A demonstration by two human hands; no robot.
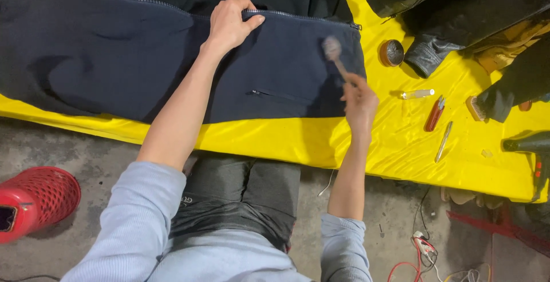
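Observation:
A dark navy jacket (114, 53) lies spread on a yellow cloth-covered table (275, 139). My left hand (229, 23) presses down on the jacket at its zipper edge (298, 16), fingers curled over the fabric. My right hand (360, 101) grips the wooden handle of a small brush (332, 50), whose blurred head rests on the navy fabric near the jacket's right end. A small zipped pocket (269, 93) sits just left of my right hand.
On the yellow cloth to the right lie a round tin (392, 52), a small clear vial (417, 93), a red tool (434, 113), a metal blade (443, 141), a wooden brush (475, 108) and black leather garments (452, 7). A red perforated basket (34, 202) and cables (424, 253) are on the floor.

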